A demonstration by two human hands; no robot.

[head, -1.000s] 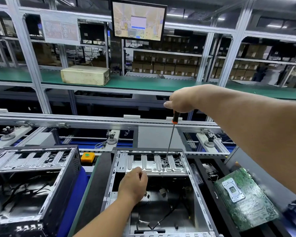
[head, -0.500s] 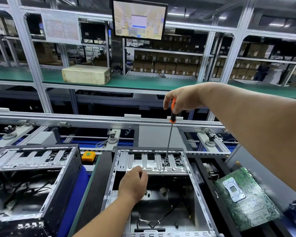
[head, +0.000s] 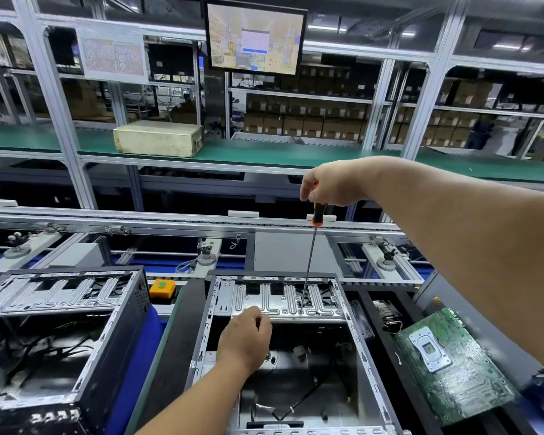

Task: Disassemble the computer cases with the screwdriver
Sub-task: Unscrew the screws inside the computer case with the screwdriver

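An open computer case (head: 363, 356) lies in front of me with a silver ribbed drive bracket (head: 283, 304) across its far end. My right hand (head: 333, 183) grips the orange-and-black handle of a long screwdriver (head: 308, 265), held nearly upright, its tip down on the bracket's right part. My left hand (head: 244, 339) reaches into the case, fingers curled at the bracket's near edge; what they hold is hidden. A second open case (head: 60, 334) sits to the left.
A green motherboard (head: 449, 365) lies on the black surface to the right of the case. An orange button box (head: 162, 288) sits between the two cases. A conveyor rail (head: 170, 224) runs behind, with a monitor (head: 255, 37) and a beige box (head: 157, 138) above.
My right hand has turned on the screwdriver handle, showing more of it below the fingers. The shaft stays on the bracket. My left hand has barely moved.
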